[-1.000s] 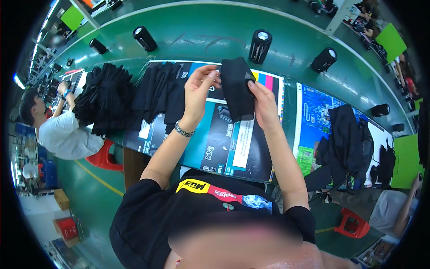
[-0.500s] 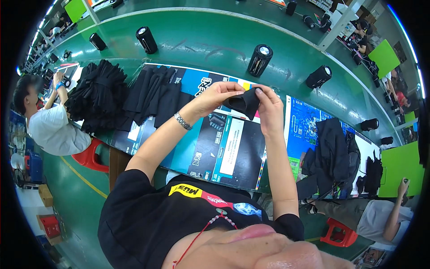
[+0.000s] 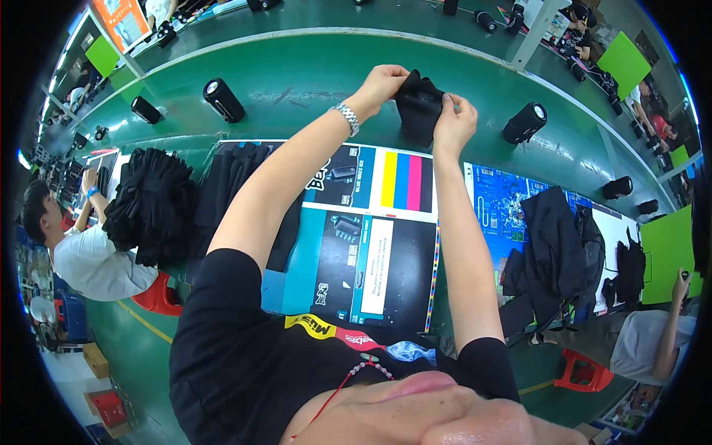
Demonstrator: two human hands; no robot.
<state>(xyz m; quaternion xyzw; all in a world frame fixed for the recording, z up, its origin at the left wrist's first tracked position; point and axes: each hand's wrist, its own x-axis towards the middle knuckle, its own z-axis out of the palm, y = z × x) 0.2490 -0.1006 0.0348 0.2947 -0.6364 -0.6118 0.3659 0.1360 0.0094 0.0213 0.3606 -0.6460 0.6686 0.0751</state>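
Observation:
At the far side of the table, my left hand [image 3: 380, 87] pinches one side of the opening of a black fabric sleeve [image 3: 423, 93]. My right hand [image 3: 455, 126] grips its opposite side, so the cloth stretches between them. The sleeve is at the top of an upright black cylindrical speaker on the green belt; where cloth ends and speaker begins is hard to tell, black on black. Similar speakers stand on either side, one [image 3: 223, 100] to the left and one [image 3: 525, 122] to the right.
Printed sheets [image 3: 378, 259] cover the table before me. Black cloth sleeves lie in a bundled heap [image 3: 152, 204] at left; more black cloth [image 3: 552, 237] lies at right. Beyond is the green belt [image 3: 311, 74]. People sit at left [image 3: 104, 259] and right [image 3: 653, 341].
Both hands have moved away from me with the sleeve, from above the table to the speaker on the belt. The sleeve's opening now meets the speaker's top.

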